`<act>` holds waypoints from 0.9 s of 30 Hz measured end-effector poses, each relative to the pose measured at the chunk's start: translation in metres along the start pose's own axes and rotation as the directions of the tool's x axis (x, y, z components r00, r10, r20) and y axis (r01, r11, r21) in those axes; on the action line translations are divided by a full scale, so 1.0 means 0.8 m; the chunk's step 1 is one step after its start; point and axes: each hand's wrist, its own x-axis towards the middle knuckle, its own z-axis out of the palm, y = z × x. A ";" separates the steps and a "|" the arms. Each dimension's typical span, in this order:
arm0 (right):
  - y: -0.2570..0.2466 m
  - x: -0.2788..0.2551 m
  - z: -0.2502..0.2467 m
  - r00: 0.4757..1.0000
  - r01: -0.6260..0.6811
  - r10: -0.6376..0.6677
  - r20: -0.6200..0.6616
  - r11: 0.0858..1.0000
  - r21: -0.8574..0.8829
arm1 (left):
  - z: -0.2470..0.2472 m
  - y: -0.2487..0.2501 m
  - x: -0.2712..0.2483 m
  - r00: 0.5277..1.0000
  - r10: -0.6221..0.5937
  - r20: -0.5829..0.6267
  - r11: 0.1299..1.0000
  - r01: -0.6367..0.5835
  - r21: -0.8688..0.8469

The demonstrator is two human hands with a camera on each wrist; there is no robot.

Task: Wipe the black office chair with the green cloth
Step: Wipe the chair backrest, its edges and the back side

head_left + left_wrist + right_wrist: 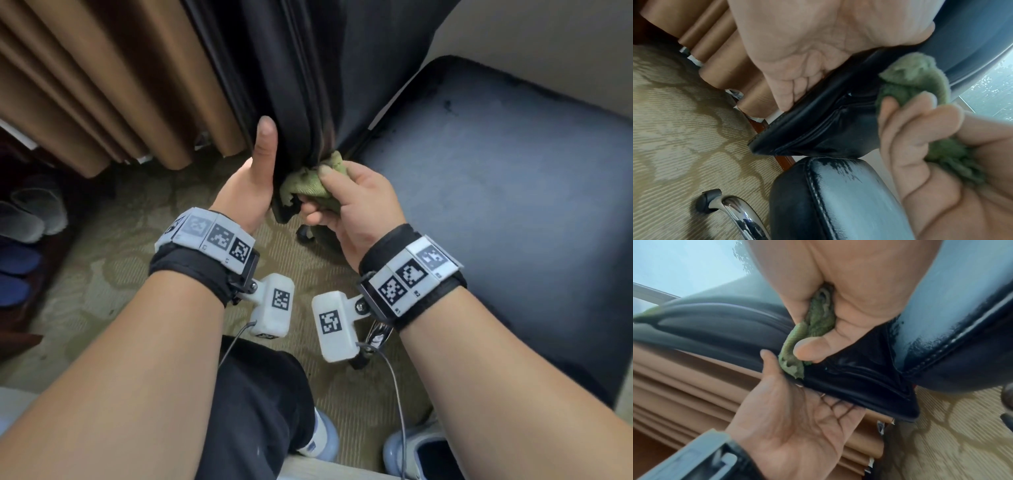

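The black office chair stands ahead, its backrest (308,85) upright and its worn seat (496,188) to the right. My left hand (253,178) holds the backrest's lower left edge, thumb straight up the front and fingers hidden behind it. My right hand (356,202) grips the bunched green cloth (308,186) and presses it against the backrest's lower corner. In the left wrist view the cloth (910,78) touches the black leather (828,126) just above the seat (838,194). In the right wrist view the cloth (818,321) bulges out beside my thumb.
Brown curtains (102,85) hang close behind and left of the chair. Patterned carpet (120,274) covers the floor. Slippers (34,212) lie at the far left. A chrome base leg with a caster (735,211) sticks out under the seat. My legs and shoes (257,394) are below.
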 end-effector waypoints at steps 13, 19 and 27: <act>-0.009 -0.006 0.009 0.999 0.024 -0.024 -0.045 1.000 -0.001 | -0.005 -0.003 0.006 0.998 0.011 0.061 1.000 -0.012 0.016; -0.022 -0.008 0.016 0.995 0.038 -0.042 -0.085 0.998 -0.050 | -0.004 -0.005 0.014 0.998 0.013 0.066 1.000 -0.012 -0.017; -0.062 -0.028 0.019 0.992 0.068 -0.075 -0.097 0.995 -0.079 | 0.003 -0.032 0.037 0.999 -0.030 0.017 0.999 0.030 0.023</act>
